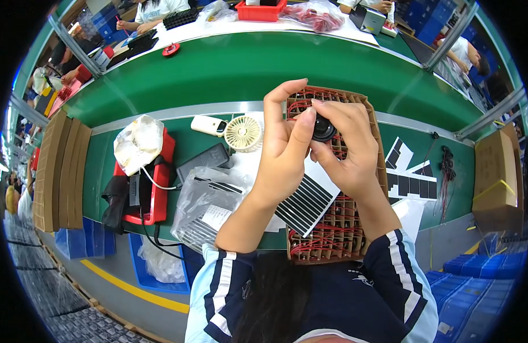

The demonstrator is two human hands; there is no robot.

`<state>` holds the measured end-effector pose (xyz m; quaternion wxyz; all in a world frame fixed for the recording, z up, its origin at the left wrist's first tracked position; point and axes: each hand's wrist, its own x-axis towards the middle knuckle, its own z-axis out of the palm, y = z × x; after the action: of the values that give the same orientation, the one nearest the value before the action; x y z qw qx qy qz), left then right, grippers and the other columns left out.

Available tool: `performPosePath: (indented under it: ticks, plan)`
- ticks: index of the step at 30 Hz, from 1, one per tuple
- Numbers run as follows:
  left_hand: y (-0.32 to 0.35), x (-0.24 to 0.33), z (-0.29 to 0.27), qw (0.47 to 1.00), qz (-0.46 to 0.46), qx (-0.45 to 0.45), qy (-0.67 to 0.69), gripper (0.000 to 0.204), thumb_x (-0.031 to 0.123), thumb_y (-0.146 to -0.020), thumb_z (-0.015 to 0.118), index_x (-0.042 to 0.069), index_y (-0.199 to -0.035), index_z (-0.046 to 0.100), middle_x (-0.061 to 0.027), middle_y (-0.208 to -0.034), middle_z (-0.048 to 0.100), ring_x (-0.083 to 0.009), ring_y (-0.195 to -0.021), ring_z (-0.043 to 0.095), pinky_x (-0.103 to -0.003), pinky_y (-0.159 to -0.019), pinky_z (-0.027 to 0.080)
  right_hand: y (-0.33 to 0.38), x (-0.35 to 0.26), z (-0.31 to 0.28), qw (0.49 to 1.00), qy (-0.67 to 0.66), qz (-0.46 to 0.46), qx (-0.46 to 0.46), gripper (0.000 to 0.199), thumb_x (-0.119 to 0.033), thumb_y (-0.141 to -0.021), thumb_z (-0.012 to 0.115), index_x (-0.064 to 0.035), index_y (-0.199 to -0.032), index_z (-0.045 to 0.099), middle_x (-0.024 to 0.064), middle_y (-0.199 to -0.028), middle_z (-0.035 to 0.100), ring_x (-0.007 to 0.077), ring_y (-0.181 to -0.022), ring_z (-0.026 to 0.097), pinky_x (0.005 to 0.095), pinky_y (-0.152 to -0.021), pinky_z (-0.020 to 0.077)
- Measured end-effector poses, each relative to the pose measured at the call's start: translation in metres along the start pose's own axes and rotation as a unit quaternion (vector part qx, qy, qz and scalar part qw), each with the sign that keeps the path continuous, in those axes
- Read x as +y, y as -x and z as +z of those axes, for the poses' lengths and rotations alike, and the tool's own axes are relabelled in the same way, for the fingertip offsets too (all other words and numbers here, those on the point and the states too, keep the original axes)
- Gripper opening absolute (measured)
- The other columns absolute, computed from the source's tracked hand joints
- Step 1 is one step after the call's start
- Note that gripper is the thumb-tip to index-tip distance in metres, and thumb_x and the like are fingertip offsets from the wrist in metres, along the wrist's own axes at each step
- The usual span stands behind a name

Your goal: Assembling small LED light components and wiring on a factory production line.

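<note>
A small round black part, which looks like a speaker (323, 129), is held up over a divided cardboard box. My right hand (352, 146) grips it between thumb and fingers on its right side. The thumb of my left hand (287, 151) presses at its left edge, with the index finger raised and the other fingers curled, partly hidden. Below my hands lies a white sheet with black strips (307, 207), across the box. The cardboard box (374, 131) has many small cells with red wires and round parts in them.
Left on the green table are a cream handheld fan (242, 134), a black case (204, 162), a clear plastic bag (204, 200) and a red bin (159, 197). More black-patterned sheets (412, 186) and dark cables (447, 166) lie right. Cardboard (61, 171) stands at the left edge. Several people work beyond.
</note>
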<state>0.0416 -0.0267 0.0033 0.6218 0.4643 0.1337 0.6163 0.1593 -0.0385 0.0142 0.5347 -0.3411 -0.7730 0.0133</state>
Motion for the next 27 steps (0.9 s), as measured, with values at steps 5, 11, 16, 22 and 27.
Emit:
performPosePath:
  ticks: [5, 11, 16, 22, 27]
  plan:
    - [0.001, -0.003, -0.003, 0.999, -0.014, 0.003, 0.047, 0.039, 0.017, -0.090, 0.045, 0.006, -0.123, 0.027, -0.0069, -0.094, 0.051, -0.0059, -0.070, 0.048, -0.018, -0.058, 0.040, 0.001, 0.002, 0.000, 0.999, 0.032, -0.023, -0.009, 0.049, -0.005, -0.063, 0.067, -0.0015, -0.110, 0.053, 0.0106, -0.097, 0.055, 0.0255, -0.087, 0.050, 0.0338, -0.077, 0.0404]
    - [0.000, 0.000, -0.002, 0.999, 0.015, -0.039, 0.024, 0.044, 0.016, -0.089, 0.046, 0.007, -0.126, 0.023, -0.0124, -0.100, 0.056, -0.0090, -0.085, 0.054, -0.019, -0.068, 0.043, 0.003, 0.004, 0.004, 0.998, -0.037, 0.035, 0.026, 0.053, -0.010, -0.064, 0.071, -0.0020, -0.112, 0.050, 0.0104, -0.100, 0.057, 0.0257, -0.091, 0.050, 0.0352, -0.080, 0.0405]
    - [-0.003, 0.006, -0.012, 0.998, -0.042, -0.038, 0.028, 0.041, 0.016, -0.089, 0.046, 0.006, -0.125, 0.027, -0.0073, -0.092, 0.055, -0.0083, -0.081, 0.053, -0.019, -0.066, 0.044, -0.002, 0.005, -0.003, 1.000, 0.006, 0.004, 0.004, 0.043, -0.011, -0.062, 0.072, -0.0029, -0.101, 0.056, 0.0106, -0.098, 0.057, 0.0266, -0.092, 0.051, 0.0350, -0.080, 0.0406]
    - [-0.006, -0.001, -0.009, 0.998, -0.027, 0.006, 0.054, 0.029, 0.011, -0.089, 0.045, 0.002, -0.115, 0.037, -0.0077, -0.104, 0.046, -0.0080, -0.080, 0.052, -0.020, -0.064, 0.047, -0.002, 0.001, 0.004, 0.998, 0.059, -0.009, -0.016, 0.044, -0.011, -0.061, 0.072, -0.0014, -0.101, 0.057, 0.0108, -0.098, 0.057, 0.0272, -0.090, 0.051, 0.0362, -0.079, 0.0397]
    - [-0.002, 0.001, -0.013, 0.999, -0.041, -0.007, 0.029, 0.034, 0.020, -0.091, 0.042, 0.004, -0.119, 0.033, -0.0063, -0.083, 0.053, -0.0081, -0.062, 0.053, -0.018, -0.051, 0.043, 0.003, -0.001, 0.008, 0.999, 0.035, 0.010, -0.002, 0.043, -0.008, -0.059, 0.073, -0.0007, -0.097, 0.055, 0.0113, -0.097, 0.056, 0.0278, -0.088, 0.052, 0.0356, -0.076, 0.0411]
